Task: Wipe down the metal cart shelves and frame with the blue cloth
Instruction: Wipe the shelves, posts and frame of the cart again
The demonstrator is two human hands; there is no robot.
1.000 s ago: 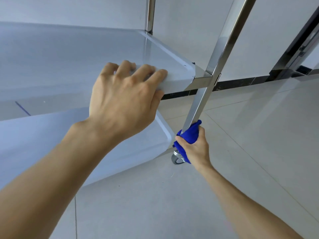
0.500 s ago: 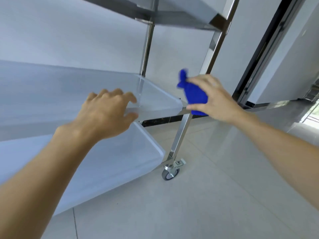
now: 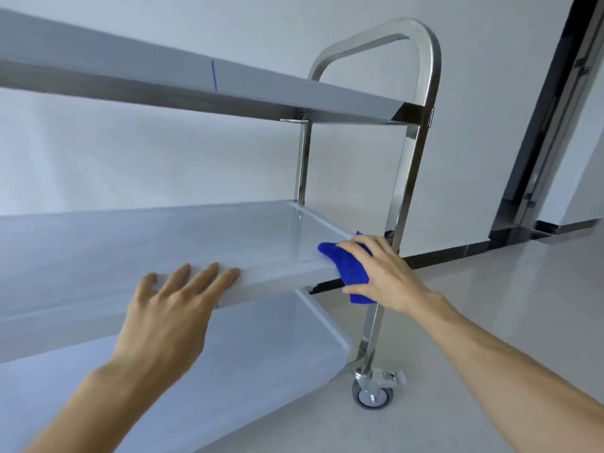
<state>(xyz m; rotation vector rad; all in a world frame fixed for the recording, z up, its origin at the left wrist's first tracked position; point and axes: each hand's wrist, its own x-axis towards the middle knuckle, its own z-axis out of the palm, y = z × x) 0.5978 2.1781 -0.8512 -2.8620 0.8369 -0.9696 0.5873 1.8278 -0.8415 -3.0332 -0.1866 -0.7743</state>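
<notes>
Right hand [image 3: 384,273] fingers [image 3: 354,248] curl over the fuzzy blue cloth [image 3: 348,269], bunched on the middle shelf [image 3: 163,237] front corner, draping down over its lip beside the shiny square post [image 3: 400,191]. Left hand [image 3: 170,315] lies flat, fingers straight along the smooth front edge. Open floor [image 3: 490,305] to the right.

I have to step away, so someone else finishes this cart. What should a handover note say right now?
Left hand: flat, fingers straight on the front edge of the middle shelf, steadying it.
Right hand: holds the blue cloth against that shelf's right front corner, beside the front upright.
Done: cannot tell from this view which surfaces are wiped.
Left: go over all the shelves, uprights and handle.
</notes>
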